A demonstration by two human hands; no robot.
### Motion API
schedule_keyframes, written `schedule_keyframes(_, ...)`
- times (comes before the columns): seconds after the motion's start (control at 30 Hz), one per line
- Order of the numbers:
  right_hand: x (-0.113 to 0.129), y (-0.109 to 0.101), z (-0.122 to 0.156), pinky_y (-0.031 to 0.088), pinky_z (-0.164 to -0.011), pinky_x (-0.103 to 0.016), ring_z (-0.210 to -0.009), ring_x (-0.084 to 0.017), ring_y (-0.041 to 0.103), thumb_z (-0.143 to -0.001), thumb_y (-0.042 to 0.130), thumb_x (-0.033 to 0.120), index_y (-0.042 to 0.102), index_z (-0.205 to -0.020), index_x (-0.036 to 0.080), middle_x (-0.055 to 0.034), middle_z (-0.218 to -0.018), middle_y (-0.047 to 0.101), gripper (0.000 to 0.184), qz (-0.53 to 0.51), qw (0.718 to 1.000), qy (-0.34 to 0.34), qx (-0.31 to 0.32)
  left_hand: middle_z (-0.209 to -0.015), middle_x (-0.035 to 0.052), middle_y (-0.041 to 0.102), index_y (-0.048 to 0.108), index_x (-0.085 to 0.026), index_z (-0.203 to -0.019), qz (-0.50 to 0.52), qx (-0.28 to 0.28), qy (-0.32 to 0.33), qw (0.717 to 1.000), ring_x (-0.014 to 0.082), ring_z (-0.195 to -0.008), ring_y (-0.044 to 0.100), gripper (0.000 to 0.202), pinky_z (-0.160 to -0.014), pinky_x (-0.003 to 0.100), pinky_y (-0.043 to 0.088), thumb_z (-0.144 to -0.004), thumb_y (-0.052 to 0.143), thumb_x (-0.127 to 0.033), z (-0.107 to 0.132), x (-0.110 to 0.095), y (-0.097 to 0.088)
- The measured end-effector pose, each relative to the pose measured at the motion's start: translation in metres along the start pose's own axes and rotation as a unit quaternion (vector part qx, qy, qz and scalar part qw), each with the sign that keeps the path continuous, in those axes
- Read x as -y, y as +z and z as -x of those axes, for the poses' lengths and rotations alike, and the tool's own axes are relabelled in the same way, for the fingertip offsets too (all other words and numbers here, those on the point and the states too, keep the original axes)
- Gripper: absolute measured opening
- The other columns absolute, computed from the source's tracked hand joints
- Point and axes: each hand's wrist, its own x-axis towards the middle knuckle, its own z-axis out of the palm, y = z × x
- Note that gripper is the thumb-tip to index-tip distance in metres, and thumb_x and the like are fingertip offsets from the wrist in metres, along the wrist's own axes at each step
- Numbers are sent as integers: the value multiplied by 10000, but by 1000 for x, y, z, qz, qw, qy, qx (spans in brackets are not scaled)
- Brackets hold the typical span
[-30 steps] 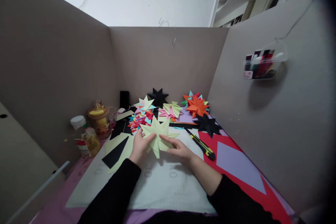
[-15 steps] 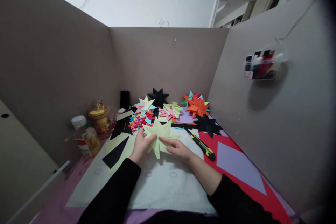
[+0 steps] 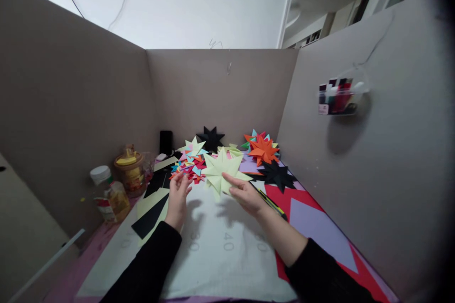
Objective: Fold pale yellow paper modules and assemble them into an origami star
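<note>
A pale green folded paper star is held up over the white mat by my right hand, which pinches its lower right part; the fingers behind the star are hidden. To the left of the star, my left hand is raised with its fingers loosely curled and apart, touching nothing. Behind it lies a heap of small multicoloured paper pieces. A yellow and black utility knife lies partly hidden behind my right wrist.
Left stand a white-capped bottle and a brown lidded pot. Farther back are a black star, an orange star and another black star. Black and pale green strips lie left; red and lilac sheets lie right.
My left hand has let go of the star and moved left. The star has risen and shifted slightly right in my right hand. The view has tilted a little.
</note>
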Motion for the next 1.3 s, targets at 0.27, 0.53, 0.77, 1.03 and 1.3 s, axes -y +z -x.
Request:
schedule_keyframes(0.27, 9, -129, 24, 157, -1127, -476, -1321, -268, 355, -713, 683, 311, 541, -1252, 213, -54, -1361, 480, 565, 92, 980, -29, -173, -1021, 86, 602, 587, -184, -971, -132, 136, -90, 978, 189, -878, 588, 388, -673, 272, 434, -663, 682, -401, -10, 13, 65)
schedule_keyframes(0.53, -30, -146, 36, 200, -1121, -465, -1317, -268, 362, -722, 646, 271, 481, -1310, 167, -77, -1377, 459, 619, 17, 972, -12, -232, -636, 3, 568, 633, -129, -869, -145, 122, -94, 977, 114, -546, 512, 278, -546, 237, 397, -594, 667, -147, -119, 63, 159)
schedule_keyframes(0.77, -14, -140, 41, 218, -1114, -440, -1326, -254, 345, -734, 623, 241, 523, -1273, 213, -41, -1370, 474, 549, 36, 977, -3, -212, -500, -29, 471, 636, -94, -854, -160, 116, -138, 971, 132, -449, 481, 260, -464, 246, 364, -594, 651, -91, -163, 79, 193)
schedule_keyframes(1.03, -10, -132, 48, 228, -1107, -457, -1315, -260, 362, -730, 634, 234, 518, -1274, 207, -37, -1362, 478, 557, 55, 971, -18, -233, -845, 78, 679, 694, -126, -929, -164, 117, -80, 976, 161, -716, 590, 302, -635, 243, 436, -629, 666, -141, -108, 45, 133)
schedule_keyframes(1.3, -8, -83, 16, 193, -1119, -450, -1312, -272, 369, -684, 723, 309, 504, -1292, 180, -84, -1381, 452, 659, 102, 975, -24, -197, -1164, 97, 608, 627, -246, -1163, -307, 250, 352, 848, 224, -1063, 549, 361, -905, 368, 434, -813, 552, -194, -1, 6, 40)
